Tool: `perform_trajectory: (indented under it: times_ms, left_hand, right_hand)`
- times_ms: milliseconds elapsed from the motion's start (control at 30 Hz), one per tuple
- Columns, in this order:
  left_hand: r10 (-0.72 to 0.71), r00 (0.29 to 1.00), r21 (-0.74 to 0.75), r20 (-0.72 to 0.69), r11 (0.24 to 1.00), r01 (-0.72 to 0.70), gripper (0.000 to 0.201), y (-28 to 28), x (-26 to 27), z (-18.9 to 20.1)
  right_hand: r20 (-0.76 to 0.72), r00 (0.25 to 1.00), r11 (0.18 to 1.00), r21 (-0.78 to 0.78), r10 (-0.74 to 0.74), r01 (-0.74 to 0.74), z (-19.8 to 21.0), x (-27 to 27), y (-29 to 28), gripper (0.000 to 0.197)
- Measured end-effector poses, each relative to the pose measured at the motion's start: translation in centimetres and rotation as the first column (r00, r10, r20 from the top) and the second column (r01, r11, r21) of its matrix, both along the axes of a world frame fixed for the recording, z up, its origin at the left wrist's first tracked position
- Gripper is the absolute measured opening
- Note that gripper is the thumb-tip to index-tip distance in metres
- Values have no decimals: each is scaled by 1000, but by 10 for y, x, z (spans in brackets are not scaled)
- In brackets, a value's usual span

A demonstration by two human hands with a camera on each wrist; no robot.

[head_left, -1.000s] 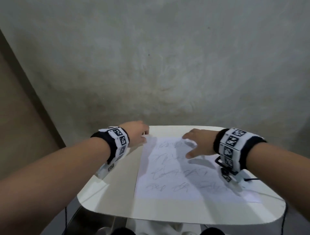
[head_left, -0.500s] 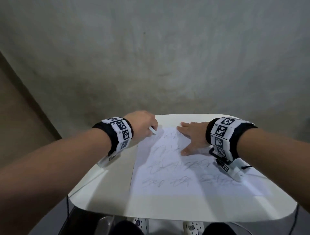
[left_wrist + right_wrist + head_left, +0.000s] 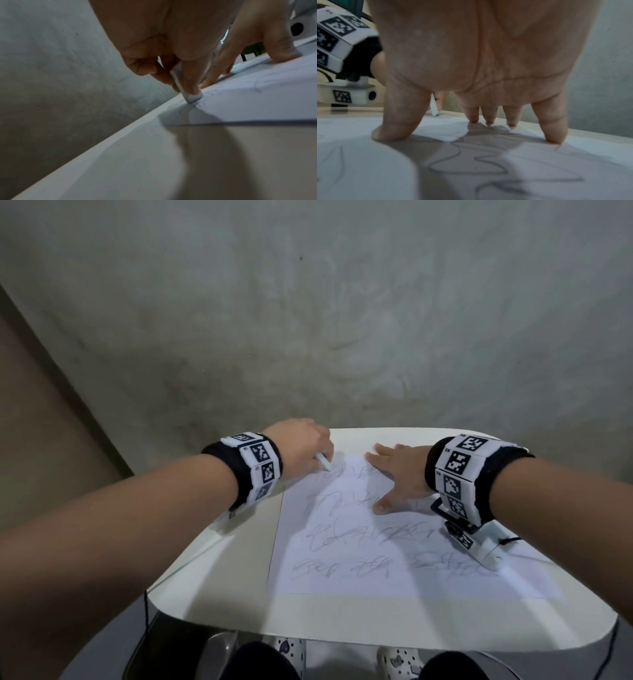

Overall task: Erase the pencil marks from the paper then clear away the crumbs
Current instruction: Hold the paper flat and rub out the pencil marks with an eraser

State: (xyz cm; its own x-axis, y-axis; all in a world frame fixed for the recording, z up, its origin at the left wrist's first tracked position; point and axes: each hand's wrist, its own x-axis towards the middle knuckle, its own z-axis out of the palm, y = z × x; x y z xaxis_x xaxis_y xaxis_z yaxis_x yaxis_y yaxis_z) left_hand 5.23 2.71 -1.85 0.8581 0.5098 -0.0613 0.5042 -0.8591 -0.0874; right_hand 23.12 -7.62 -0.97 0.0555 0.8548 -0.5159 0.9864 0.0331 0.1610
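Observation:
A white sheet of paper (image 3: 359,542) covered with several rows of grey pencil scribbles lies on a small white table (image 3: 222,587). My left hand (image 3: 305,450) pinches a slim white eraser (image 3: 323,463) and holds its tip on the paper's far left corner. In the left wrist view the eraser (image 3: 187,88) stands tilted with its lower end on the paper (image 3: 257,102). My right hand (image 3: 397,474) lies spread on the upper part of the sheet, fingertips (image 3: 553,136) pressing on the paper (image 3: 522,169).
A rough grey wall (image 3: 308,320) rises just behind the table. The table's front edge (image 3: 376,642) is close to my body, with feet in white clogs (image 3: 397,662) below it. A thin black cable (image 3: 147,611) hangs off the left side.
My left hand has lowered the eraser onto the paper's far left corner. My right hand has slid toward the sheet's top edge and flattened. The head view has tilted slightly.

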Motion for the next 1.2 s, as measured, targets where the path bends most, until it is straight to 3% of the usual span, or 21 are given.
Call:
perform_trajectory:
  times_ms: [233,367,600,700,800,900,1067,1200]
  left_hand:
    - [-46,981,49,-187,997,56,21,7,-22,10]
    - [-72,994,146,-77,986,83,23,1,6,13]
    - [-53,992,7,-118,999,54,15,5,-25,4]
    - [-55,982,90,-179,993,72,21,7,-18,11]
    - [-41,993,124,-110,991,55,23,3,-2,9]
    - [-64,987,111,-145,991,81,20,6,-10,3]
    - [-16,948,131,-318,989,61,20,15,-17,17]
    - [-9,980,161,-200,986,42,22,7,-4,9]
  right_hand:
    - [-3,1000,1000,-2,19,-19,2,-1,-1,100]
    - [1,1000,1000,-24,0,1,4,-2,0,101]
    - [-31,999,1000,23,-6,7,0,0,-3,100]
    - [-24,1000,1000,2,-6,6,2,-1,-2,101]
    - [-28,1000,1000,5,-14,14,1,-2,-2,101]
    - [-36,999,1000,4,-16,16,1,-1,-3,101]
    - [-37,999,1000,-13,-17,17,3,-1,-1,101]
    - [-33,999,1000,1,-18,18,2,-2,-2,100]
